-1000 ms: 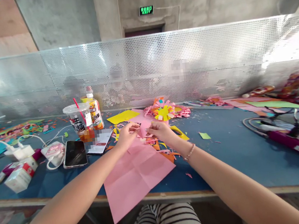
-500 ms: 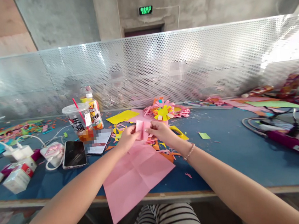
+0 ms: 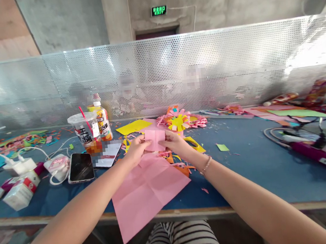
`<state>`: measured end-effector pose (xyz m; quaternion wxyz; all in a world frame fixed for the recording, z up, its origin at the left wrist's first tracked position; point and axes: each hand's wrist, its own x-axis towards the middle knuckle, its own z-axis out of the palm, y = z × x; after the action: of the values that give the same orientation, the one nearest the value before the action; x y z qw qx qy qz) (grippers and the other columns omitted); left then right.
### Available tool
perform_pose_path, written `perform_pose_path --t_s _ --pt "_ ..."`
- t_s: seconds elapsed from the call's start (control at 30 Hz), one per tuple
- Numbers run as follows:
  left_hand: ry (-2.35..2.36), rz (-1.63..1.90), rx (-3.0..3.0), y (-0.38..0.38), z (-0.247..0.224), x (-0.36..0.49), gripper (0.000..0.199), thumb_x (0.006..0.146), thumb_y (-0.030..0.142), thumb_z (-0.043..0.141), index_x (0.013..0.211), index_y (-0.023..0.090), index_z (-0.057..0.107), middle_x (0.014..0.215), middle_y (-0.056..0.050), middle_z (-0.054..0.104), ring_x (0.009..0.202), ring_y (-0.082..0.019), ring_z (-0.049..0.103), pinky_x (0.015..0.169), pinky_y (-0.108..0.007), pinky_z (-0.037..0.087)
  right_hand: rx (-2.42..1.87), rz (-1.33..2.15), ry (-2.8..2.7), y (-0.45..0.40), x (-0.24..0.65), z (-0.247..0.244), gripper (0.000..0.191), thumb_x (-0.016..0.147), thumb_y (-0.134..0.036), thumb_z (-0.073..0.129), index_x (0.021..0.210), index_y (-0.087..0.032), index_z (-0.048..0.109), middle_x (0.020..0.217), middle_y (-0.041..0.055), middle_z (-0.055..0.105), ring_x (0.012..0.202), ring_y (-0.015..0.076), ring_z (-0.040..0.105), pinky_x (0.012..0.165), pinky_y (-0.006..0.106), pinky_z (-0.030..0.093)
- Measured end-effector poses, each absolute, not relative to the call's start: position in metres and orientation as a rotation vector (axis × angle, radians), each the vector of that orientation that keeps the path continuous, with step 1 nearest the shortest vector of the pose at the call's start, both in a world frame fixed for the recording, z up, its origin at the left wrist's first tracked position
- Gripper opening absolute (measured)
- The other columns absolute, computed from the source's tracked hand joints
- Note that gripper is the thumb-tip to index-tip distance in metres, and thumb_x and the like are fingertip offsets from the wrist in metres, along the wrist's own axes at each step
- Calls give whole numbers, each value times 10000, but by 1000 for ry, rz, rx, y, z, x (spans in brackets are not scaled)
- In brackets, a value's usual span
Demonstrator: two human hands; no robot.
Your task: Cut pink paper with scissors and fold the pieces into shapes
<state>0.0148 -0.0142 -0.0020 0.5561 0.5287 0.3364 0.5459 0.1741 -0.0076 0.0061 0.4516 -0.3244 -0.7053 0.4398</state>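
A small piece of pink paper (image 3: 154, 139) with crease lines is stretched between my two hands, above the table. My left hand (image 3: 138, 148) pinches its left edge; my right hand (image 3: 175, 142) pinches the right edge and wears a bracelet at the wrist. Beneath them lies a large creased sheet of pink paper (image 3: 151, 191), one corner hanging over the table's front edge. Paper flowers (image 3: 179, 122) in pink, yellow and orange sit just behind my right hand. Yellow paper (image 3: 134, 127) lies behind my left hand.
On the left stand a plastic cup (image 3: 84, 132) with a red straw and a juice bottle (image 3: 103, 124), near a phone (image 3: 81, 167) and chargers (image 3: 57, 164). A purple device (image 3: 324, 155) with cables lies right. A perforated metal screen (image 3: 157, 72) runs along the back.
The small pink paper has been opened out flatter and wider. My left hand has moved slightly left, away from my right hand.
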Motion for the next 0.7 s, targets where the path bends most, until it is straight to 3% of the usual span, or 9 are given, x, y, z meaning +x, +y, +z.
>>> perform_pose_path --t_s 0.23,0.47,0.6,0.7 --pt "742 1285 1184 -11 -3 14 199 575 155 622 771 143 588 760 -25 615 644 -126 578 559 -282 525 -782 1278 -1551 -7 176 7 125 612 -210 553 693 -179 462 584 -58 441 474 59 423 431 189 380" --pt "708 1260 1121 -12 0 12 148 572 114 601 715 137 569 682 -8 584 573 -97 546 561 -288 525 -756 1422 -1374 -10 175 7 156 595 -213 585 649 -180 442 578 -56 429 503 71 466 506 229 453" --pt "763 1278 1151 -12 1 12 157 581 113 591 734 147 577 670 -1 568 563 -87 532 561 -264 509 -813 1164 -1510 -5 177 6 56 639 -222 547 672 -177 540 579 -36 469 508 80 457 531 242 437" --pt "814 1337 1206 -11 0 13 219 588 79 556 788 156 598 824 -26 589 681 -93 560 627 -232 485 -845 776 -1654 0 182 6 137 648 -173 520 721 -189 635 700 9 562 684 129 528 682 287 442"
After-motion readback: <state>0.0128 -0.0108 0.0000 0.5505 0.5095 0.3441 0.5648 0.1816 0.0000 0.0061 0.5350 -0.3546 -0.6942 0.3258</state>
